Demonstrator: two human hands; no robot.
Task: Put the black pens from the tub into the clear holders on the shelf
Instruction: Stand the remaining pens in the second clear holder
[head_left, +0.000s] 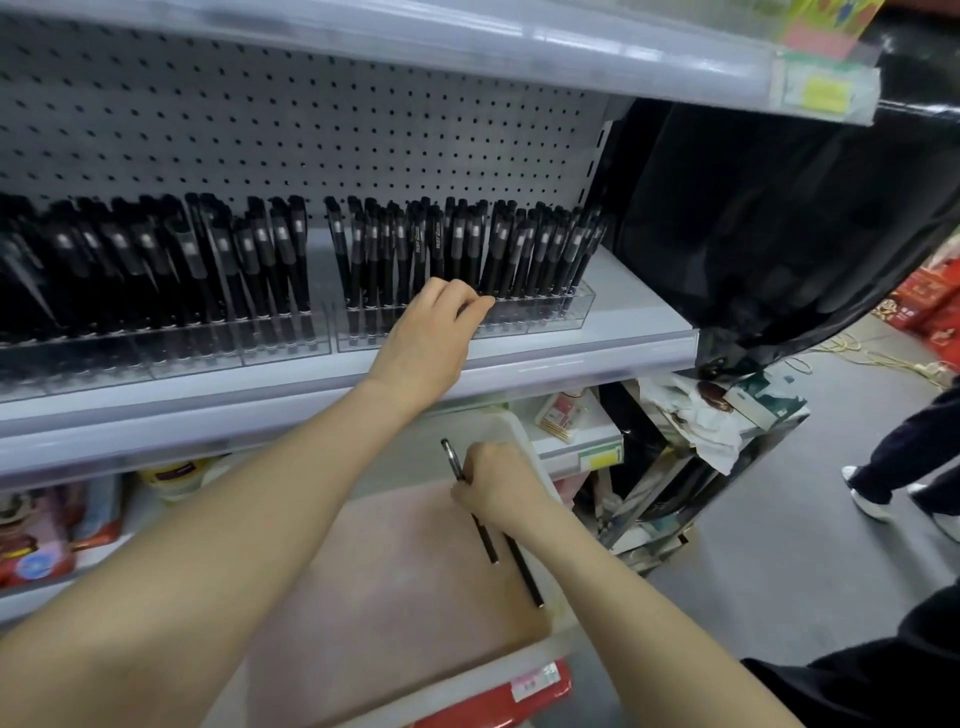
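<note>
Head view: my right grip (498, 486) clenches two black pens (523, 570) low inside the tub (389, 582), their ends poking out above and below my fist. My left grip (431, 332) curls against the shelved pens (519, 249) in the right clear holder (556, 317) on the shelf (571, 359); I cannot tell whether it pinches one.

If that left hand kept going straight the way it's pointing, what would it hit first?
Probably the clear holder and the black pens standing in it: the left hand points straight at them. Its fingers look close to the holder's front, though depth is unclear.
</note>
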